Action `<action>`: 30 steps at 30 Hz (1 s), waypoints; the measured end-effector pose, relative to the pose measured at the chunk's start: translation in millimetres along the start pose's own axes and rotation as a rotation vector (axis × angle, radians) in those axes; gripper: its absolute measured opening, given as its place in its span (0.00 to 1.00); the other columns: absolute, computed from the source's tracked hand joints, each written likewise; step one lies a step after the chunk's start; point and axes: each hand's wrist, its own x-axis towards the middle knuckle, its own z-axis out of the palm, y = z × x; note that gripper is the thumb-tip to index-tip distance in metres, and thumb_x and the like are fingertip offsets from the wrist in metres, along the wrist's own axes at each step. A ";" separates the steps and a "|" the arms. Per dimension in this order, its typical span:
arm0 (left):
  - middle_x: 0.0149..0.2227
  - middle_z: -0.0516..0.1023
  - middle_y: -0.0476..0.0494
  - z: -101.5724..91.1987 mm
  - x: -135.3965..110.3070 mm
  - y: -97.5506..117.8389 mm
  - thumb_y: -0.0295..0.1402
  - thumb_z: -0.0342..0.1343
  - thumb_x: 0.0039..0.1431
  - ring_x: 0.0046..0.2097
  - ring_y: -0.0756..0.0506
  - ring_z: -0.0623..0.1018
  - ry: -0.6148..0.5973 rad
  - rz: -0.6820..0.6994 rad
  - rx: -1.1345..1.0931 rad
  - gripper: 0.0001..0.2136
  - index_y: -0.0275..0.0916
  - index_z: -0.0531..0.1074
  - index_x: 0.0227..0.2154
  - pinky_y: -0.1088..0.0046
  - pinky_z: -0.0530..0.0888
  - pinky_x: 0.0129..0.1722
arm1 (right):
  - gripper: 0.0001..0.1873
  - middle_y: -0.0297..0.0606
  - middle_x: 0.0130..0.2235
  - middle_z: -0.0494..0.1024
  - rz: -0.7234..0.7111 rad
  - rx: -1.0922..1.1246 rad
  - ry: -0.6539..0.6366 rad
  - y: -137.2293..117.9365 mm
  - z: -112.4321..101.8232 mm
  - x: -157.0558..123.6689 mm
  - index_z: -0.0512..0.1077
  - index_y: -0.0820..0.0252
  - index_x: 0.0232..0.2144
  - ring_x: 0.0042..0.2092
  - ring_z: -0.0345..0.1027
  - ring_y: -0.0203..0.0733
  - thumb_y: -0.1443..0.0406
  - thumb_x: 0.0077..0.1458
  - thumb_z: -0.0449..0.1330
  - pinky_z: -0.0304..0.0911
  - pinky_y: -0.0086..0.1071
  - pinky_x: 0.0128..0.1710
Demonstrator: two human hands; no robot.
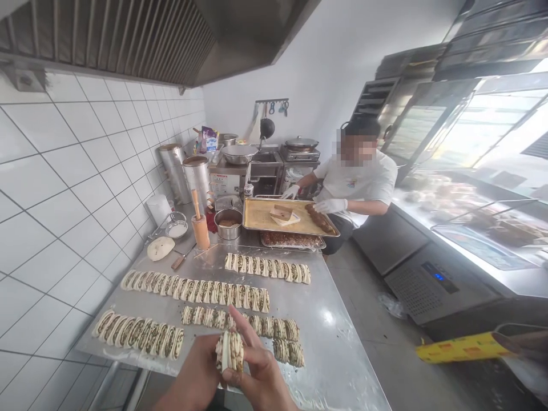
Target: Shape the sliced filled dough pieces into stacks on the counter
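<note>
Pinching a filled dough piece [230, 353] in the fingers of our right hand [260, 368], we cannot tell our left hand's [200, 361] hidden grip; pressing too hard could crush it, and slack holding could drop it onto the table [336, 357].

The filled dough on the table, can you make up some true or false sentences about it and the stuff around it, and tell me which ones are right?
1. The left hand and right hand are both on one filled dough piece. True.
2. The rolling pin lies flat. False: the rolling pin stands on end.
3. The co-worker wears white gloves. True.
4. The farthest dough row is the longest. False: the farthest dough row is shorter than the next one.
5. A dark pan hangs by the wall. True.
</note>
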 end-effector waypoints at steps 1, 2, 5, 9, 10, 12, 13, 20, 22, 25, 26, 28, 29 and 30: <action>0.28 0.83 0.44 9.2 -4.6 -2.4 0.48 0.61 0.61 0.27 0.43 0.80 -0.034 -0.095 -0.131 0.15 0.42 0.82 0.34 0.68 0.76 0.29 | 0.17 0.35 0.75 0.55 -0.043 -0.022 0.023 3.5 -1.3 0.4 0.83 0.51 0.30 0.75 0.48 0.61 0.46 0.54 0.69 0.48 0.52 0.73; 0.29 0.83 0.45 15.9 -9.3 -5.0 0.50 0.63 0.58 0.27 0.43 0.80 -0.047 -0.179 -0.258 0.16 0.42 0.81 0.35 0.68 0.77 0.29 | 0.16 0.35 0.75 0.56 -0.075 -0.050 0.045 5.6 -3.1 0.5 0.83 0.50 0.31 0.74 0.49 0.59 0.47 0.57 0.67 0.47 0.53 0.73; 0.36 0.84 0.45 20.8 -18.1 -8.1 0.44 0.69 0.48 0.36 0.40 0.85 0.006 -0.353 -0.586 0.18 0.43 0.81 0.41 0.62 0.80 0.40 | 0.16 0.34 0.75 0.58 -0.108 -0.158 0.102 3.6 -13.1 -4.6 0.84 0.48 0.35 0.74 0.50 0.55 0.51 0.65 0.60 0.47 0.52 0.73; 0.37 0.85 0.38 10.7 -10.9 -1.5 0.39 0.66 0.44 0.39 0.37 0.84 0.015 -0.426 -0.849 0.18 0.37 0.82 0.40 0.58 0.80 0.44 | 0.18 0.31 0.77 0.51 -0.138 -0.185 -0.044 -8.6 -35.6 -26.2 0.82 0.45 0.48 0.77 0.41 0.57 0.51 0.68 0.56 0.41 0.54 0.75; 0.36 0.85 0.37 9.2 -8.2 0.5 0.42 0.65 0.46 0.38 0.37 0.84 0.032 -0.428 -0.866 0.19 0.36 0.82 0.39 0.57 0.81 0.43 | 0.19 0.31 0.77 0.50 -0.112 -0.161 -0.085 -10.8 -40.4 -32.2 0.80 0.44 0.51 0.77 0.40 0.58 0.49 0.67 0.56 0.42 0.55 0.74; 0.38 0.85 0.36 9.6 -4.5 3.8 0.51 0.66 0.50 0.37 0.37 0.83 0.092 -0.426 -0.829 0.23 0.38 0.81 0.41 0.57 0.80 0.40 | 0.22 0.30 0.77 0.49 -0.027 -0.104 -0.105 -11.7 -45.9 -41.0 0.78 0.42 0.56 0.77 0.40 0.58 0.47 0.66 0.55 0.45 0.54 0.73; 0.40 0.85 0.37 11.5 -3.5 4.9 0.53 0.66 0.51 0.38 0.37 0.83 0.107 -0.410 -0.779 0.24 0.39 0.80 0.43 0.58 0.80 0.39 | 0.23 0.29 0.77 0.49 0.011 -0.085 -0.106 -10.0 -46.3 -43.1 0.77 0.42 0.57 0.77 0.40 0.57 0.46 0.66 0.54 0.46 0.53 0.73; 0.45 0.82 0.42 45.5 28.6 -49.6 0.49 0.70 0.49 0.47 0.40 0.80 -0.016 -0.152 -0.427 0.26 0.42 0.77 0.49 0.67 0.77 0.46 | 0.21 0.43 0.69 0.69 0.279 0.159 0.315 38.1 -56.3 -38.8 0.82 0.54 0.31 0.69 0.61 0.63 0.44 0.51 0.71 0.62 0.50 0.66; 0.48 0.82 0.42 62.2 51.7 -97.1 0.47 0.69 0.51 0.47 0.41 0.80 0.056 -0.222 -0.378 0.26 0.43 0.75 0.51 0.67 0.77 0.46 | 0.25 0.46 0.58 0.78 0.425 0.233 0.573 58.9 -78.5 -53.1 0.82 0.56 0.32 0.62 0.69 0.62 0.43 0.45 0.73 0.69 0.48 0.60; 0.44 0.83 0.39 98.7 90.2 -175.6 0.47 0.70 0.43 0.45 0.39 0.82 0.136 -0.360 -0.265 0.28 0.41 0.74 0.47 0.65 0.77 0.43 | 0.31 0.45 0.46 0.83 0.551 0.254 0.894 87.0 -121.6 -97.4 0.82 0.58 0.36 0.56 0.73 0.60 0.41 0.39 0.74 0.73 0.45 0.54; 0.43 0.83 0.36 113.1 102.3 -198.2 0.48 0.70 0.40 0.44 0.37 0.82 0.156 -0.393 -0.242 0.29 0.39 0.74 0.44 0.63 0.77 0.42 | 0.33 0.46 0.46 0.83 0.585 0.258 0.967 94.4 -135.2 -115.5 0.82 0.59 0.37 0.56 0.74 0.59 0.41 0.37 0.74 0.73 0.45 0.54; 0.42 0.83 0.35 141.1 123.7 -232.5 0.51 0.70 0.35 0.43 0.37 0.82 0.194 -0.437 -0.193 0.29 0.39 0.73 0.39 0.62 0.77 0.40 | 0.36 0.47 0.48 0.83 0.651 0.277 1.079 106.9 -157.7 -150.7 0.82 0.59 0.38 0.56 0.74 0.60 0.40 0.33 0.75 0.73 0.45 0.54; 0.42 0.83 0.35 152.8 132.9 -244.0 0.52 0.69 0.35 0.42 0.37 0.83 0.207 -0.444 -0.164 0.29 0.40 0.72 0.38 0.62 0.77 0.40 | 0.37 0.48 0.48 0.83 0.680 0.290 1.122 112.3 -165.9 -166.2 0.82 0.60 0.38 0.56 0.74 0.61 0.40 0.31 0.75 0.73 0.46 0.54; 0.42 0.83 0.35 162.1 140.7 -252.1 0.53 0.68 0.36 0.42 0.37 0.83 0.218 -0.444 -0.128 0.29 0.40 0.73 0.38 0.62 0.77 0.40 | 0.38 0.49 0.49 0.83 0.704 0.298 1.162 117.6 -172.0 -179.5 0.82 0.60 0.38 0.56 0.74 0.62 0.41 0.30 0.75 0.74 0.47 0.54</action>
